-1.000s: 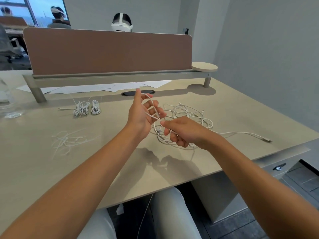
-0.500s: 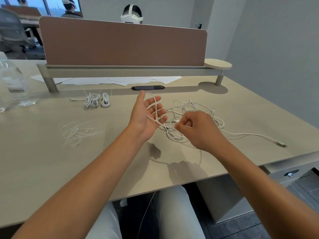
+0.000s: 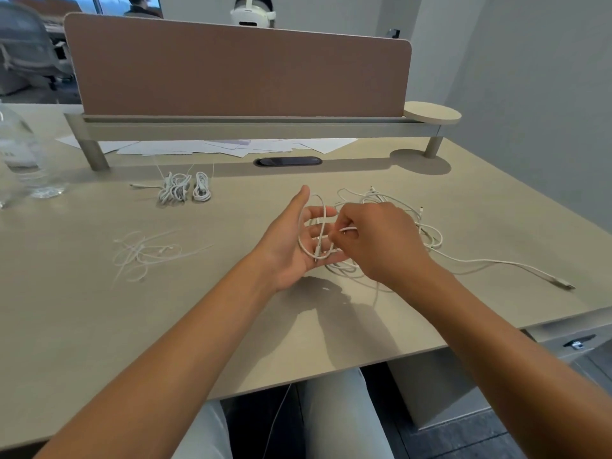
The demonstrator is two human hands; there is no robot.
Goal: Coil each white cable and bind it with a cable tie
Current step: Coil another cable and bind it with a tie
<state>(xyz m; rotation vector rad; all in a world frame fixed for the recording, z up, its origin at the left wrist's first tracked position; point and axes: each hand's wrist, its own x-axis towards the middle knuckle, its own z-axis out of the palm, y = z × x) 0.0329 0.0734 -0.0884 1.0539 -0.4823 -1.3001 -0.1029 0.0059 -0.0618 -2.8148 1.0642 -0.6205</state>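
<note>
Both forearms reach forward; the left hand point(image 3: 291, 240) is held palm-up with fingers spread, the right hand point(image 3: 374, 240) curled, fingertips pinched.

I see a white cable point(image 3: 463, 261) on a pale beige worktop point(image 3: 99, 309); white coiled bundles point(image 3: 183, 191), white cable ties point(image 3: 142, 253), white papers point(image 3: 215, 147). The divider panel point(image 3: 238, 71) is dusty brown, the wall point(image 3: 530, 77) grey.

Soft, even indoor light casts faint hand shadows on the worktop point(image 3: 99, 326) while wide-angle distortion bends the edges and detail looks slightly soft.
</note>
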